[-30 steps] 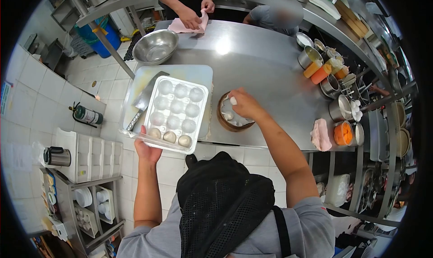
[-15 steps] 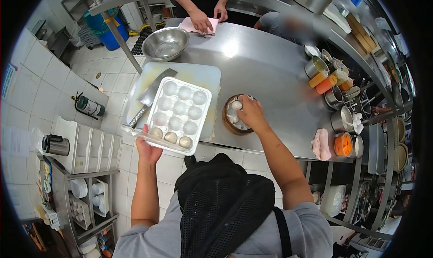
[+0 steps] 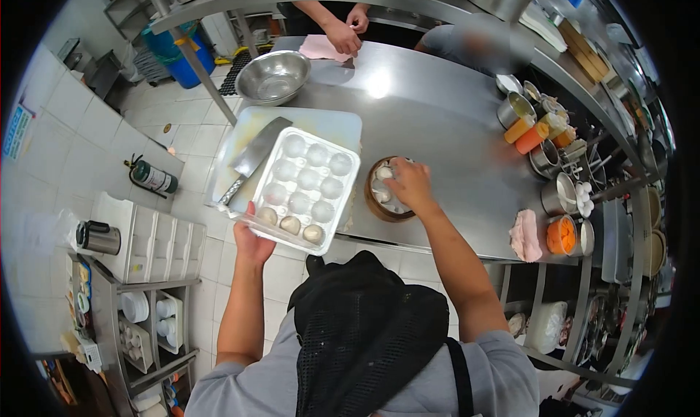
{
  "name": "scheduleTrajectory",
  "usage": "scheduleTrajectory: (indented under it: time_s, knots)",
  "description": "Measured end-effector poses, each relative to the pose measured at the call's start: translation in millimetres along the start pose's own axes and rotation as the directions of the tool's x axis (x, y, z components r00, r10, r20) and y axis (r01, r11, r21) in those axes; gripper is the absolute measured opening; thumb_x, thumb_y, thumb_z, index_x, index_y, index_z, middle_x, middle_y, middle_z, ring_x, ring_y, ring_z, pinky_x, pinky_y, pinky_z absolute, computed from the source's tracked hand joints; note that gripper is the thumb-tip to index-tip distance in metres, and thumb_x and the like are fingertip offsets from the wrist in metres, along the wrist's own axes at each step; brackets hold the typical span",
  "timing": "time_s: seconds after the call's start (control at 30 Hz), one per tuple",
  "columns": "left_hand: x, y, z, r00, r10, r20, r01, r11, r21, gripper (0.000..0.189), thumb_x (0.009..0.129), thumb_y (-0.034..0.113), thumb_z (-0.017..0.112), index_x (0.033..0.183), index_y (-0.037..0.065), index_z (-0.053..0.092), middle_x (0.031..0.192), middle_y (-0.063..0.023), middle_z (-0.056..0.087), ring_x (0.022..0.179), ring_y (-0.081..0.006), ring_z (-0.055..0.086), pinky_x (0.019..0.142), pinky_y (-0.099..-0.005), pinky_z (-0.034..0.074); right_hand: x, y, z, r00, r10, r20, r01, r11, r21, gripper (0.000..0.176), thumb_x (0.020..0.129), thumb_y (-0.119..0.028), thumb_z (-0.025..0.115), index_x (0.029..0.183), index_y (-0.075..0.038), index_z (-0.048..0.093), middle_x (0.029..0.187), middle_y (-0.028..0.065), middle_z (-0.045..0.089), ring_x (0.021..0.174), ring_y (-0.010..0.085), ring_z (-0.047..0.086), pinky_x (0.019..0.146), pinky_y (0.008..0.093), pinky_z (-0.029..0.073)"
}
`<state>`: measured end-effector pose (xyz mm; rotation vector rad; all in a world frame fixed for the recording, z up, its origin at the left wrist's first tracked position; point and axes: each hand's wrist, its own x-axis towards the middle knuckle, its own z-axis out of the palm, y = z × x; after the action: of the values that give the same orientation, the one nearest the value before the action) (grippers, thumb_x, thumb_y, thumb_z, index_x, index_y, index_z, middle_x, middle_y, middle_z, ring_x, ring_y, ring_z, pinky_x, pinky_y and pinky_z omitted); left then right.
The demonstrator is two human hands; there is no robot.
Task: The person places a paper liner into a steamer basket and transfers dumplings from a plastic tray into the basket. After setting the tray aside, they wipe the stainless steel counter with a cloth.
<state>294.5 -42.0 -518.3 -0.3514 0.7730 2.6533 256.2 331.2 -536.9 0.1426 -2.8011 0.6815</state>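
My left hand [image 3: 254, 243] grips the near-left corner of a white plastic tray [image 3: 279, 234], thumb on top. The tray is tilted over the edge of a cutting board [image 3: 339, 118]. Most of its round cups hold nothing; three pale dumplings [image 3: 290, 225] sit in the row nearest me. A cleaver [image 3: 257, 151] lies on the board, left of the tray. My right hand [image 3: 413, 186] is over the right side of a round bamboo steamer [image 3: 370, 199], with thumb and fingers apart. Whitish dumplings [image 3: 383, 173] are in the steamer, partly hidden by this hand.
A steel bowl [image 3: 273, 78] stands behind the board. Across the steel table [image 3: 445, 118], another person's hands [image 3: 345, 36] are by a pink cloth [image 3: 321, 48]. Sauce bottles [image 3: 531, 137], pots and an orange-filled tub [image 3: 561, 234] line the right side, near a second pink cloth [image 3: 525, 236].
My right hand has lifted slightly and its fingers have spread off the dumplings. The tray shifts a little right in view with the whole scene. The other person's hand has moved off the cloth's middle.
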Motion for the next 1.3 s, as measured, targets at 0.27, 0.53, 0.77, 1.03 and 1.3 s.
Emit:
scheduleTrajectory:
  time_s: [0.27, 0.53, 0.77, 1.03, 1.3]
  knots:
    - [4, -18, 18, 0.996, 0.015, 0.090, -0.013, 1.000, -0.022, 0.062, 0.101, 0.043, 0.038, 0.142, -0.003, 0.035, 0.143, -0.0202, 0.043, 0.132, -0.0373, 0.041, 0.111, -0.0511, 0.032, -12, -80, -26, 0.957, 0.258, -0.133, -0.139, 0.810, 0.569, 0.036, 0.088, -0.023, 0.069, 0.114, -0.002, 0.055, 0.102, 0.0107, 0.063, 0.087, 0.0179, 0.060, 0.082, 0.0334, 0.047]
    - [4, -48, 45, 0.962, -0.093, 0.258, 0.107, 0.993, -0.040, 0.070, 0.100, 0.052, 0.033, 0.145, -0.002, 0.031, 0.147, -0.0172, 0.039, 0.136, -0.0329, 0.037, 0.114, -0.0472, 0.027, -40, -112, -10, 0.931, 0.173, 0.321, -0.360, 0.284, 0.889, 0.053, 0.103, -0.038, 0.046, 0.136, 0.003, 0.045, 0.120, 0.0074, 0.059, 0.107, 0.0130, 0.053, 0.093, 0.0284, 0.042]
    - [2, -64, 27, 0.958, -0.120, 0.260, 0.055, 0.968, 0.243, 0.076, 0.086, 0.012, 0.070, 0.148, 0.004, 0.026, 0.144, -0.0131, 0.040, 0.134, -0.0301, 0.040, 0.112, -0.0473, 0.033, -45, -95, -10, 0.856, 0.457, 0.242, -0.420, 0.341, 0.841, 0.058, 0.103, -0.047, 0.041, 0.115, 0.005, 0.060, 0.108, 0.0065, 0.062, 0.100, 0.0126, 0.052, 0.090, 0.0280, 0.041]
    - [-1, -60, 54, 0.968, -0.175, 0.179, 0.102, 0.928, 0.358, 0.071, 0.072, -0.009, 0.069, 0.137, -0.003, 0.040, 0.127, -0.0159, 0.055, 0.115, -0.0305, 0.058, 0.098, -0.0438, 0.049, -47, -93, -2, 0.808, 0.553, 0.206, -0.409, 0.275, 0.870, 0.063, 0.100, -0.053, 0.043, 0.101, 0.006, 0.064, 0.096, 0.0064, 0.063, 0.091, 0.0125, 0.052, 0.085, 0.0285, 0.043]
    - [11, -59, 43, 0.977, -0.161, 0.142, 0.080, 0.888, 0.452, 0.061, 0.072, -0.009, 0.068, 0.129, -0.004, 0.048, 0.118, -0.0151, 0.060, 0.106, -0.0281, 0.062, 0.092, -0.0404, 0.053, -48, -100, 7, 0.612, 0.702, 0.365, -0.527, 0.017, 0.850, 0.074, 0.095, -0.060, 0.047, 0.110, 0.011, 0.059, 0.096, 0.0092, 0.062, 0.088, 0.0143, 0.052, 0.081, 0.0297, 0.044]
